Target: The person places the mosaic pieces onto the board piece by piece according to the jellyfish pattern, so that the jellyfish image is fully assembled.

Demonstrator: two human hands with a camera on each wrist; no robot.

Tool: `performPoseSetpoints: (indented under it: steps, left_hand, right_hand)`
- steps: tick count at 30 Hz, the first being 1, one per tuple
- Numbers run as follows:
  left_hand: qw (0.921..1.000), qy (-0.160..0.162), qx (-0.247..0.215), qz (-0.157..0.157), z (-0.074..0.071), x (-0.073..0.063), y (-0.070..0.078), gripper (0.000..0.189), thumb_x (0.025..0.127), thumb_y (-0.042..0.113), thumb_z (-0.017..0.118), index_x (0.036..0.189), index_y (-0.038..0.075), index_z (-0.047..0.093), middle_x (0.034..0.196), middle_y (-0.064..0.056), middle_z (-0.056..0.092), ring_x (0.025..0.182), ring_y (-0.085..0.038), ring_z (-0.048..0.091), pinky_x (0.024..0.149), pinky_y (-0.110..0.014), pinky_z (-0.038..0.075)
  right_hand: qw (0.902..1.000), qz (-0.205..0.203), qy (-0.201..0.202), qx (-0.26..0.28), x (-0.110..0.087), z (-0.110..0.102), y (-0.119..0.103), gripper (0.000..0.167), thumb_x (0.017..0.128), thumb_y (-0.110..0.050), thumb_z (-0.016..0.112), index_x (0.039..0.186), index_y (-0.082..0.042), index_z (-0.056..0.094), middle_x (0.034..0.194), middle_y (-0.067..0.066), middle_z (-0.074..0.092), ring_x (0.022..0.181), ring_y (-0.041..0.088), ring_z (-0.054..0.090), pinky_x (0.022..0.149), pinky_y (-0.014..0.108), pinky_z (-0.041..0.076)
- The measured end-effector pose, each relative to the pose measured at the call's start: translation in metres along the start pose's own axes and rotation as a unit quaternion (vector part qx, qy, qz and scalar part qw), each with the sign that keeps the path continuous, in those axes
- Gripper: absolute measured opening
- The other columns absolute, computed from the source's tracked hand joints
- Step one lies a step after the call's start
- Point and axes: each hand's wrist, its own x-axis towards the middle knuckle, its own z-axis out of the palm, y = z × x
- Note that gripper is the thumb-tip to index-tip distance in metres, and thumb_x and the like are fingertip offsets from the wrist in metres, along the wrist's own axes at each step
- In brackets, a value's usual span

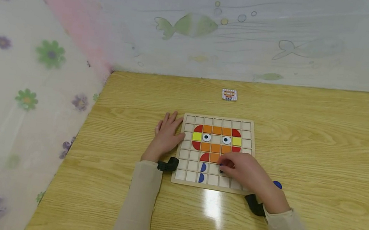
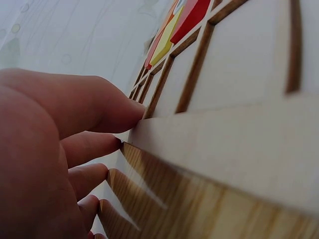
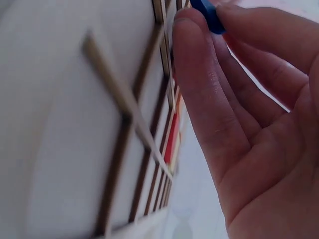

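A wooden grid board (image 1: 181,175) lies on the table, holding red, orange and yellow tiles and two eye tiles (image 1: 206,137) in a face-like shape. Two blue half-round tiles (image 1: 201,178) sit in cells below it, one above the other. My right hand (image 1: 248,173) is over the lower right of the board and pinches a small blue tile (image 3: 212,19) between thumb and finger. At the board's left edge my left hand (image 1: 167,134) rests with its fingers spread, the thumb (image 2: 117,109) on the frame and the other fingertips down on the table.
Behind the board lies a small picture card (image 1: 229,95) with a similar coloured figure. Another blue piece (image 1: 277,184) is on the table by my right wrist. Patterned sheets (image 1: 251,42) hang at the table's back and left edges.
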Motion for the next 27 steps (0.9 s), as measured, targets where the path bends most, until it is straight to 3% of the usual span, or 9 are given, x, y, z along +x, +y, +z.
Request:
performPoseSetpoints:
  steps: [15, 27]
  left_hand:
    - [1.0000, -0.003, -0.001, 0.006, 0.000, 0.000, 0.001, 0.058, 0.087, 0.028, 0.049, 0.140, 0.014, 0.031, 0.149, -0.004, 0.008, 0.135, -0.022, -0.006, 0.102, -0.044, -0.001]
    - [1.0000, 0.001, 0.001, 0.006, -0.001, 0.000, 0.000, 0.059, 0.087, 0.027, 0.049, 0.141, 0.014, 0.029, 0.149, -0.005, 0.008, 0.135, -0.023, -0.006, 0.102, -0.045, -0.001]
  right_hand:
    - [0.9991, 0.028, 0.016, 0.028, 0.007, 0.015, -0.010, 0.008, 0.080, -0.016, 0.066, 0.088, -0.015, 0.068, 0.076, -0.010, 0.059, 0.067, 0.005, 0.052, 0.063, 0.026, 0.044]
    - [0.9988, 0.024, 0.039, -0.020, 0.009, 0.023, -0.014, 0.008, 0.078, -0.015, 0.068, 0.086, -0.015, 0.068, 0.076, -0.008, 0.054, 0.067, 0.006, 0.048, 0.061, 0.025, 0.041]
